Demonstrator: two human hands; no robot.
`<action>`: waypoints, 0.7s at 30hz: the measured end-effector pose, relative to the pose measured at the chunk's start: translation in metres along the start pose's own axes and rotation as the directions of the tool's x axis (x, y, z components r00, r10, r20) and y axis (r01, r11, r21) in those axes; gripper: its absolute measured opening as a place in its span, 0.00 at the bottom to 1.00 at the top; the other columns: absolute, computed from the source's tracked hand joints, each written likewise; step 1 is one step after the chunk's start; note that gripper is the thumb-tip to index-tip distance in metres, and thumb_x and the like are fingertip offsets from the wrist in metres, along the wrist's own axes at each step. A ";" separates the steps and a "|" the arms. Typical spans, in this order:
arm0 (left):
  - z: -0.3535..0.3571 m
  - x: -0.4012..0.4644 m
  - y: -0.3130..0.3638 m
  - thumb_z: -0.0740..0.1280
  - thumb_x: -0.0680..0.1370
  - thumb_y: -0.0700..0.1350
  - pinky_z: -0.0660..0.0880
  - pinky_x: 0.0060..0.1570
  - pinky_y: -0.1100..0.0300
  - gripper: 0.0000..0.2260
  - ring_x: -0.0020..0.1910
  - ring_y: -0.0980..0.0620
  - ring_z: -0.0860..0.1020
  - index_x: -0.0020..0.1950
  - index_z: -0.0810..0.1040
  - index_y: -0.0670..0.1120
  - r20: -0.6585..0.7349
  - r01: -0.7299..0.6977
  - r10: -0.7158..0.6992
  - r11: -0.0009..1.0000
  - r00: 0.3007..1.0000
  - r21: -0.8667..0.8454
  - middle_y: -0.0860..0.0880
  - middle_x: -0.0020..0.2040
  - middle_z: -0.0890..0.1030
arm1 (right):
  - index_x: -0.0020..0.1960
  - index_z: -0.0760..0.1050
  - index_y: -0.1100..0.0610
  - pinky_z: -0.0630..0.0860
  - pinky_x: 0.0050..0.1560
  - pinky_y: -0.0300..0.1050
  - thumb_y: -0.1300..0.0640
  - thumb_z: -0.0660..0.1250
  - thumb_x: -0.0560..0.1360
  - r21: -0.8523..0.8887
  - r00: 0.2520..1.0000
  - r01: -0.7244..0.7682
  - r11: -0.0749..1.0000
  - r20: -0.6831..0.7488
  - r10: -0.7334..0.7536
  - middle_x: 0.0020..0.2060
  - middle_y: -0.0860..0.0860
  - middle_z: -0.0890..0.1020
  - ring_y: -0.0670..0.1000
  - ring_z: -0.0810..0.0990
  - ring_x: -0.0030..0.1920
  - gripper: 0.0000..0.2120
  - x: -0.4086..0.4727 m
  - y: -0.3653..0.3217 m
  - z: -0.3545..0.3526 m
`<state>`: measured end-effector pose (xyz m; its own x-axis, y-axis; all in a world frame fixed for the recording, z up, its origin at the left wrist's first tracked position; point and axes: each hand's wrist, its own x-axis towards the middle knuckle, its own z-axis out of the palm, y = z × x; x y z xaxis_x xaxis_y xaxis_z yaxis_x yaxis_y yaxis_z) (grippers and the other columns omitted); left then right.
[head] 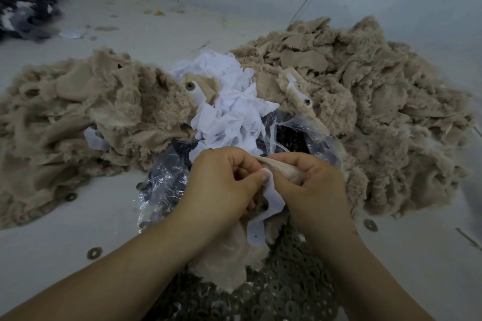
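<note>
My left hand (221, 180) and my right hand (317, 182) meet at the centre over a beige furry fabric piece (229, 255). A white paper backing strip (266, 214) hangs from that piece. My left thumb and fingers pinch the strip's top edge. My right hand grips the bunched beige cloth right beside it. The lower part of the piece drapes down between my forearms.
Two large heaps of beige fur pieces lie left (78, 117) and right (365, 101). A pile of white paper scraps (229, 101) sits between them, above a clear plastic bag (167, 180) of dark parts. Metal washers (287, 292) are heaped near me; dark cloth (23, 5) lies far left.
</note>
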<state>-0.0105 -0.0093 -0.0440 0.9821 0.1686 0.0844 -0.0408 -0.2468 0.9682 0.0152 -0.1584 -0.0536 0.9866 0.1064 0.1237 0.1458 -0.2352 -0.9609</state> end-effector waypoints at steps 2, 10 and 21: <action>-0.001 0.001 -0.001 0.74 0.74 0.38 0.75 0.23 0.61 0.08 0.22 0.51 0.78 0.36 0.82 0.45 -0.018 0.004 -0.005 1.000 1.000 -0.013 0.47 0.25 0.80 | 0.44 0.83 0.46 0.84 0.35 0.53 0.54 0.76 0.72 0.032 1.000 -0.014 0.999 0.004 0.013 0.35 0.48 0.86 0.52 0.85 0.35 0.04 0.000 0.000 0.000; -0.004 0.002 -0.003 0.72 0.75 0.34 0.75 0.22 0.58 0.08 0.23 0.45 0.79 0.36 0.81 0.41 0.001 0.088 -0.089 0.985 0.996 -0.149 0.41 0.27 0.81 | 0.44 0.85 0.49 0.82 0.39 0.39 0.50 0.77 0.65 0.243 0.994 -0.008 0.970 0.111 -0.019 0.39 0.50 0.87 0.49 0.87 0.40 0.08 0.000 -0.002 0.001; -0.006 0.002 -0.004 0.69 0.76 0.32 0.75 0.23 0.59 0.08 0.23 0.46 0.77 0.37 0.82 0.38 0.085 0.189 -0.169 0.892 0.982 -0.411 0.39 0.30 0.80 | 0.46 0.86 0.54 0.81 0.44 0.49 0.59 0.77 0.68 0.405 0.983 -0.168 0.899 0.137 0.122 0.42 0.59 0.87 0.58 0.86 0.43 0.07 0.005 0.011 0.001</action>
<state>-0.0090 -0.0024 -0.0464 0.9869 0.1259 -0.1010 0.0739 0.2041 0.9762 0.0214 -0.1593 -0.0640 0.9776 0.2083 -0.0297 -0.0644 0.1616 -0.9848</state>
